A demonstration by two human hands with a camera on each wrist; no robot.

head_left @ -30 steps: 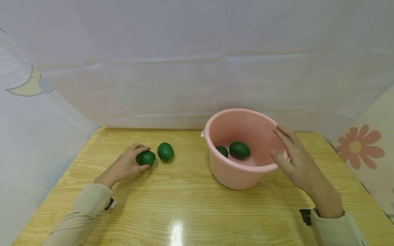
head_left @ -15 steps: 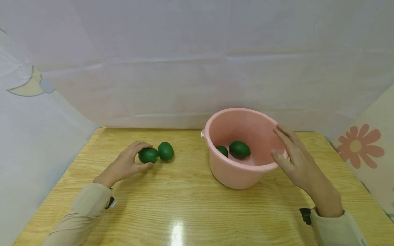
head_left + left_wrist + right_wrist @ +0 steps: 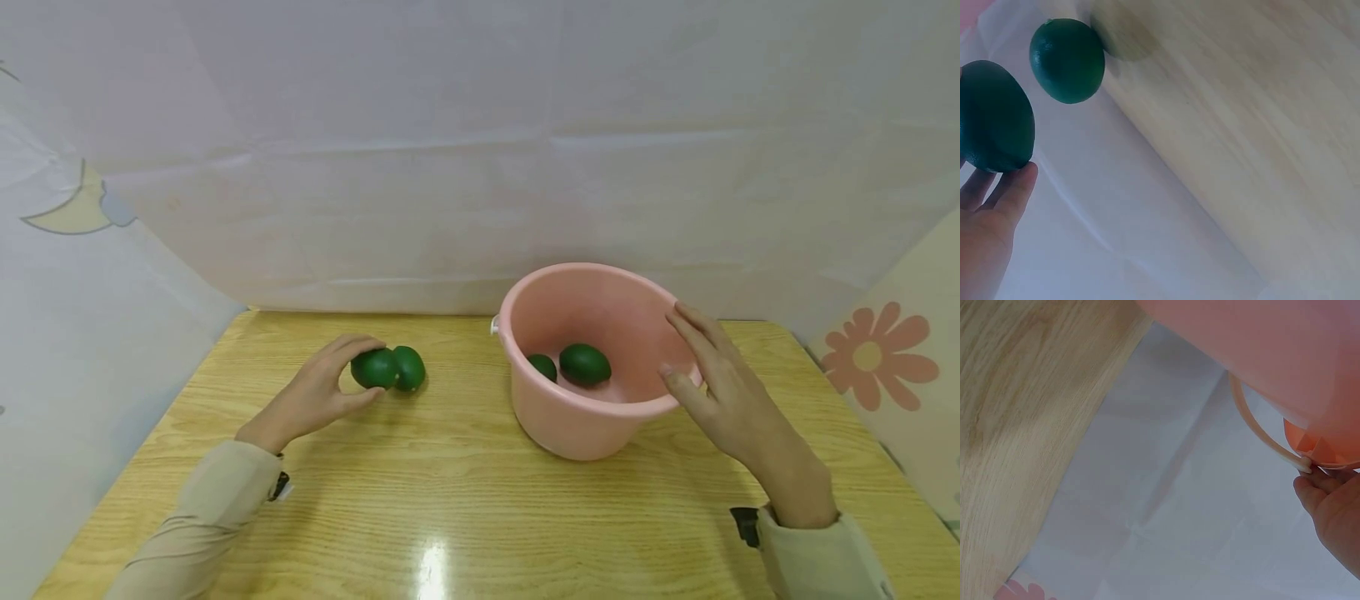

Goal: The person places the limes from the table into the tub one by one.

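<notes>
Lifting one green fruit (image 3: 373,368) left of the pink bucket (image 3: 577,425), left hand (image 3: 315,396) curled around it, just beside second fruit (image 3: 411,367) on the table (image 3: 450,500). Right hand (image 3: 720,392) steadying bucket rim, fingers straight. Two fruits (image 3: 583,364) already inside. Pick step; next probably calls for carrying over rim, releasing inside.

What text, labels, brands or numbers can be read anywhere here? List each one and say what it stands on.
None: no readable word, number or brand shows in any view.
The pink bucket, the green fruits, the one in the left hand included, and the wooden table are unmarked.
The backdrop sheets carry only pictures: a moon and a flower.
The small dark tab at the right sleeve is too small to read.
</notes>
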